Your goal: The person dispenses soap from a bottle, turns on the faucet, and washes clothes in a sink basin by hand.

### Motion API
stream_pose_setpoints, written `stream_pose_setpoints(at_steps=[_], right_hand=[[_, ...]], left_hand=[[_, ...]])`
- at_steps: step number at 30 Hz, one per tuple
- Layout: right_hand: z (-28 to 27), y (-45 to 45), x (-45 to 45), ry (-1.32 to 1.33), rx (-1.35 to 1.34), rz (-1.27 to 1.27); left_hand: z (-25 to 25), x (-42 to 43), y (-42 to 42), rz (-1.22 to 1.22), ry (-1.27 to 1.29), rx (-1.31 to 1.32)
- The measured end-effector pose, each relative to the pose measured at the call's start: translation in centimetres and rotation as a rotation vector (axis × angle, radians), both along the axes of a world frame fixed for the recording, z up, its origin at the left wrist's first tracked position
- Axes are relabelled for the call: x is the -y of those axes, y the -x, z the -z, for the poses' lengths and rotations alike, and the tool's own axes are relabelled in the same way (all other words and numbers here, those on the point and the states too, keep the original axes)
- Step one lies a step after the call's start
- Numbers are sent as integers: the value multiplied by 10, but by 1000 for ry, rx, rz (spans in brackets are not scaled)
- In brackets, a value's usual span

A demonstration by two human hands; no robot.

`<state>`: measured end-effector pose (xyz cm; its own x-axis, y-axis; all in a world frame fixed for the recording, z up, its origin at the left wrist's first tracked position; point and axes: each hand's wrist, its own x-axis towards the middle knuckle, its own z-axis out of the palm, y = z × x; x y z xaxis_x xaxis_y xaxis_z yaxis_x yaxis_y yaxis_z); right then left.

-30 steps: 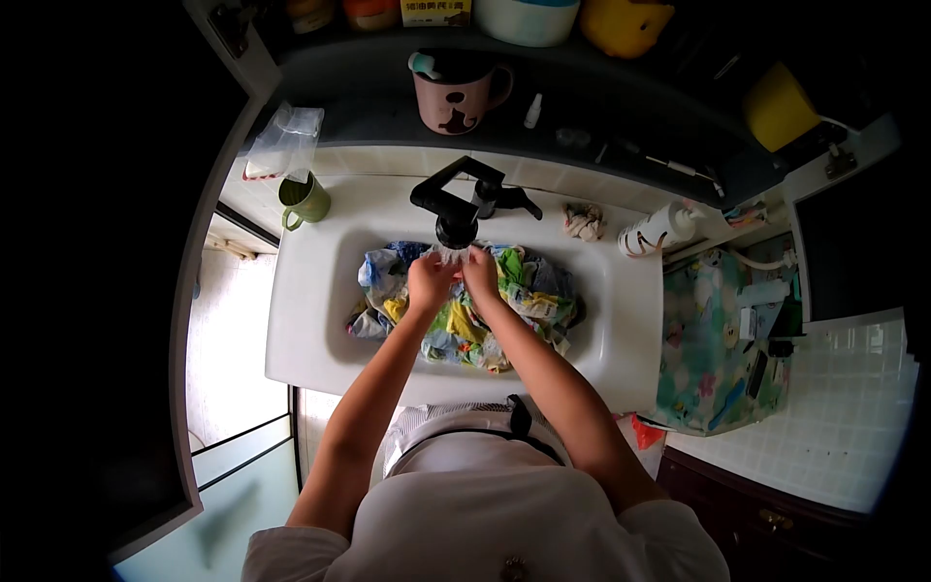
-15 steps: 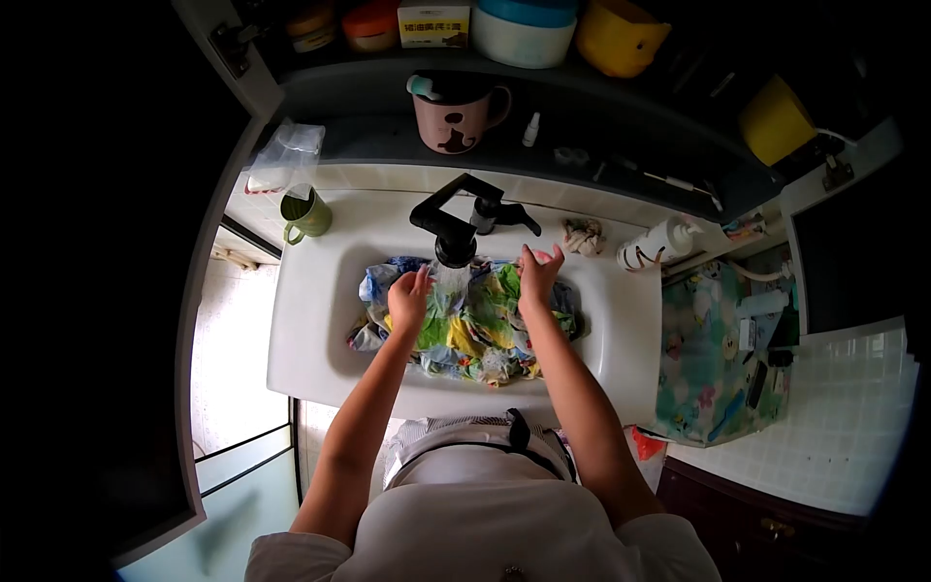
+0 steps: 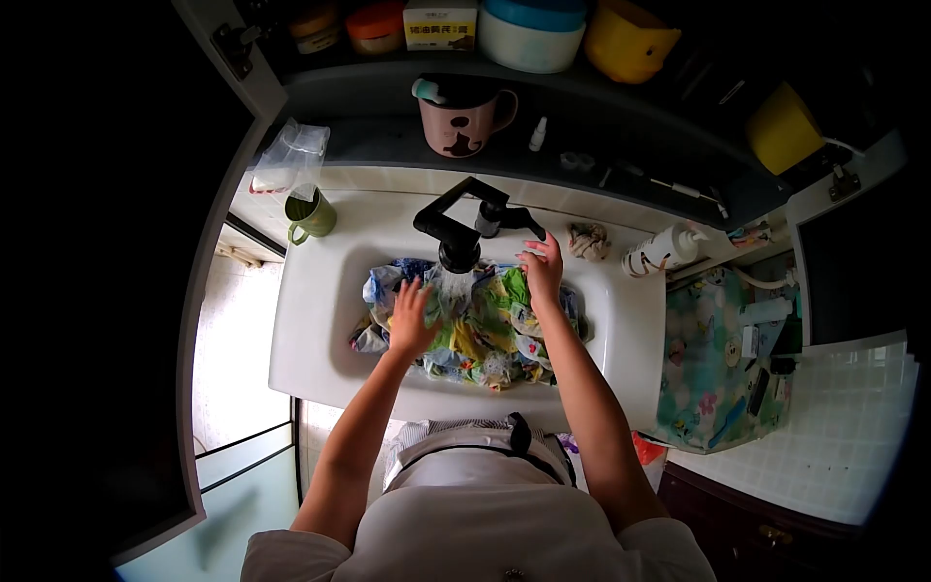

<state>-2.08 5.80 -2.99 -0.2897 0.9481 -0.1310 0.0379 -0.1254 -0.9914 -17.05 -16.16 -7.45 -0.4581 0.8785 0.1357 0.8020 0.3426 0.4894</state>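
Note:
A heap of wet, multicoloured patterned cloth point(image 3: 470, 335) fills the white sink point(image 3: 606, 320). Water runs down onto it from the black faucet point(image 3: 458, 254). My left hand point(image 3: 412, 320) is over the left part of the cloth, fingers spread and holding nothing; whether it touches the cloth I cannot tell. On the other side, my right hand point(image 3: 543, 272) is raised by the end of the faucet lever point(image 3: 527, 222), with its fingers apart. Contact between those fingertips and the lever is unclear.
On the sink's rim stand a green mug point(image 3: 310, 215), a crumpled cloth point(image 3: 588, 241) and a white pump bottle point(image 3: 664, 250). A dark shelf above carries a pink mug point(image 3: 456, 128) and several jars. Open cabinet doors flank both sides.
My right hand has risen from above the cloth toward the faucet lever. My left hand has turned and lowered slightly, its fingers spreading. Water still runs.

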Motion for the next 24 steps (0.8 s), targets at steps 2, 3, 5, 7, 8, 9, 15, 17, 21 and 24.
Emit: stream_pose_setpoints(at_steps=[2, 3, 5, 7, 8, 9, 15, 17, 21, 24], right_hand=[[13, 0, -3, -21, -20, -46], [19, -1, -5, -31, -30, -70], [1, 3, 15, -18, -76, -92], [-4, 5, 40, 20, -117, -112], [10, 5, 53, -111, 7, -113], [30, 4, 66, -242, 128, -118], [60, -16, 119, -888, 871, -723], [76, -16, 121, -836, 962, -829], [94, -6, 120, -776, 1161, -930], [97, 7, 120, -676, 1257, -1005]], left_hand=[[2, -1, -12, 201, 235, -2], [3, -1, -19, 302, 352, -3], [16, 1, -33, 305, 391, 12], [27, 2, -41, 300, 396, 19], [31, 3, -42, 289, 383, 16], [32, 3, -42, 272, 370, 12], [3, 16, -33, 146, 370, -33], [18, 15, -27, 157, 437, -58], [31, -4, -23, 159, 689, -53], [40, -8, -19, 153, 784, 12]])
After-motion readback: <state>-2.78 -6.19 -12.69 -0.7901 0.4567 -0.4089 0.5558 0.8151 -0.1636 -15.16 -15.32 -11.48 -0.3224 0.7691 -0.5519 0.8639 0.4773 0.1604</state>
